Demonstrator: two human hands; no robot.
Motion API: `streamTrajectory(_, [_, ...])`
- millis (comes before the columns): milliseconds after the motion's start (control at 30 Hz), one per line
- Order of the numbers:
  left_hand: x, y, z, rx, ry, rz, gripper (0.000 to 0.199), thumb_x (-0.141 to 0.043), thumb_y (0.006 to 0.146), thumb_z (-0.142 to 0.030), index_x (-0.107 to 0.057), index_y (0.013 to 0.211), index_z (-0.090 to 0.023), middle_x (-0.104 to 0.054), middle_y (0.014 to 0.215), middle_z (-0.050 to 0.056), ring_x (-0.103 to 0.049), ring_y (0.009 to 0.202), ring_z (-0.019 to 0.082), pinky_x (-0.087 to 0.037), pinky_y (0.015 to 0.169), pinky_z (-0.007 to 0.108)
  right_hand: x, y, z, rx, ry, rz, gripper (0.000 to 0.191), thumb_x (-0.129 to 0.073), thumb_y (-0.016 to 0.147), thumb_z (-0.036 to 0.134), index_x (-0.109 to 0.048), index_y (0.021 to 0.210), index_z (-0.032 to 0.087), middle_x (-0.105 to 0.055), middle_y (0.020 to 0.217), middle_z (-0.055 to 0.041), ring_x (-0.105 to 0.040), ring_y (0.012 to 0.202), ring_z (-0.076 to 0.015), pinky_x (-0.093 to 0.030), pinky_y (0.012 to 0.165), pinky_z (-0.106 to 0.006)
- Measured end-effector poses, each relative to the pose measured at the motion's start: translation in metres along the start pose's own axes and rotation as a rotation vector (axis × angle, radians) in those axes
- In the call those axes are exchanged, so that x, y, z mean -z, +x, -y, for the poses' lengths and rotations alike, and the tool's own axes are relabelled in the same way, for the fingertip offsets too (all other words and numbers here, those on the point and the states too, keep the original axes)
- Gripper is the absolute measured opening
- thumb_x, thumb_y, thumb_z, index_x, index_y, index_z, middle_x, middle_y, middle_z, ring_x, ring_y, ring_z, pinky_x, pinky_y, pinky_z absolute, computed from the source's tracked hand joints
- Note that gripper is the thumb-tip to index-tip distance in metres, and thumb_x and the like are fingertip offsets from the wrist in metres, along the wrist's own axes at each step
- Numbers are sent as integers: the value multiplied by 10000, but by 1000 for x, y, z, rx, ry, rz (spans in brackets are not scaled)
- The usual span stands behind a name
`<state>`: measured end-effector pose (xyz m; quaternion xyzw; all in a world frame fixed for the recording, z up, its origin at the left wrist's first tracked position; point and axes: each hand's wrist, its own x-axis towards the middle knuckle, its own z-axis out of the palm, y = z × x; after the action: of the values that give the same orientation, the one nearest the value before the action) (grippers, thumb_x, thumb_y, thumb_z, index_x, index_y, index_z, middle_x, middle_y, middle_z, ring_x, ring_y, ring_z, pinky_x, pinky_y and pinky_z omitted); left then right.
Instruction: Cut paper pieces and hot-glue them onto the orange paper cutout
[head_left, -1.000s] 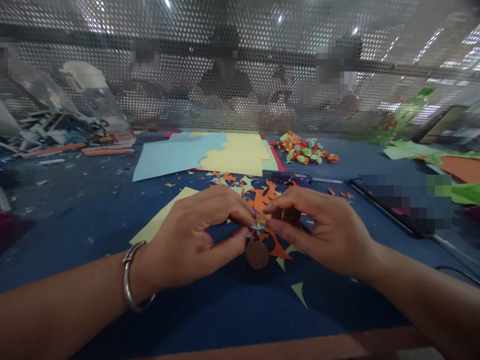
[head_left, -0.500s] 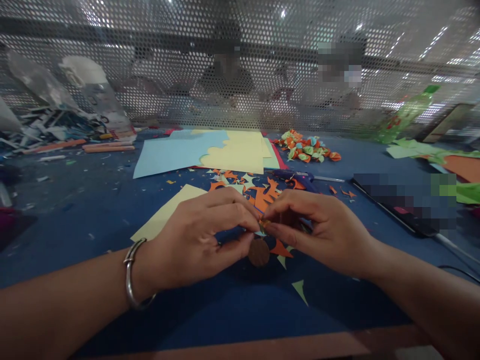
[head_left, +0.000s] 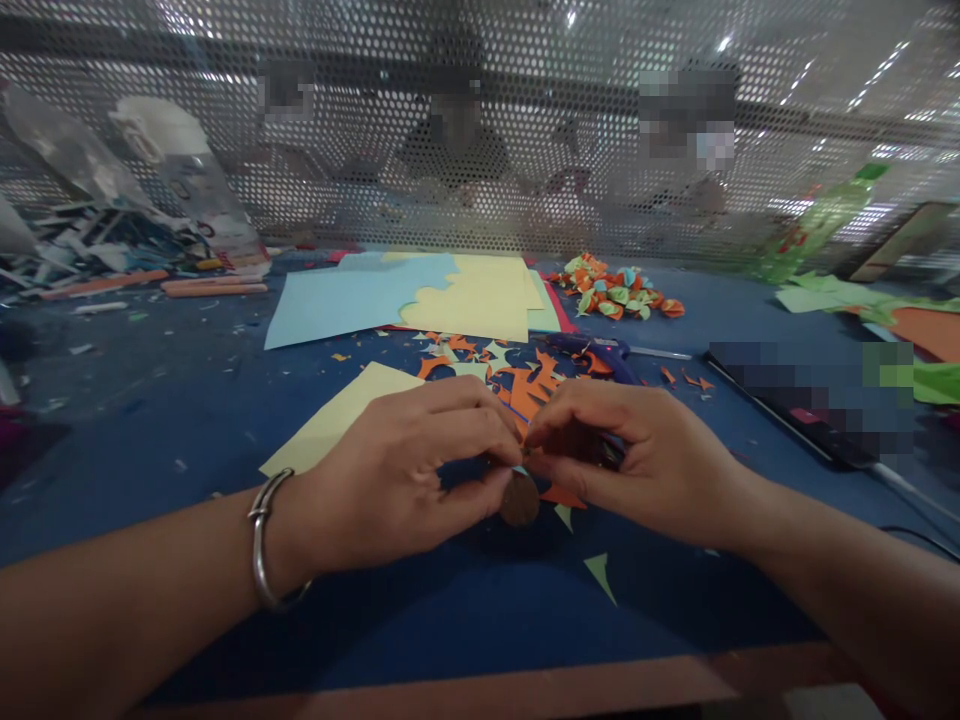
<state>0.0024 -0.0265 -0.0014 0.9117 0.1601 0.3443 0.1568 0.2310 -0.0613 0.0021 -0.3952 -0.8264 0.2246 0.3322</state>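
Note:
My left hand, a metal bangle at its wrist, is closed in a pinch in the middle of the table. Its fingertips meet those of my right hand, which is pinched too. Whatever sits between the fingertips is tiny and mostly hidden. Just below the left thumb tip shows a round brown disc; whether the thumb touches it I cannot tell. Orange paper scraps lie behind and under the fingers, and a pale green scrap lies nearer me.
Behind my hands are blue and yellow paper sheets, a heap of small folded paper pieces and a glue gun. A phone lies right, a green bottle beyond. At left stands a clear bottle. A perforated metal screen closes the back.
Both hands stay pinched together in nearly the same place. The small orange bit seen between the fingertips is now mostly covered. The view has shifted slightly.

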Motion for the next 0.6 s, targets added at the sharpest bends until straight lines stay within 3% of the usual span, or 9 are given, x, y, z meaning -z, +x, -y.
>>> streamTrajectory(367, [-2, 0, 1, 33, 14, 20, 131, -625, 861, -74, -712, 870, -173, -728, 899, 25, -664, 831, 113, -516, 758, 220, 1, -1, 0, -39, 0, 24, 91, -689, 873, 168, -700, 963, 168, -644, 778, 12, -584, 600, -72, -456, 526, -177])
streamTrajectory(600, [0, 1, 4, 138, 8, -27, 108, -636, 833, -79, -687, 833, -175, -722, 835, 13, -653, 780, 120, -505, 732, 243, 5, 0, 3, -67, -13, -64, 100, -644, 945, 269, -698, 965, 188, -664, 758, -2, -595, 618, -97, -468, 525, -199])
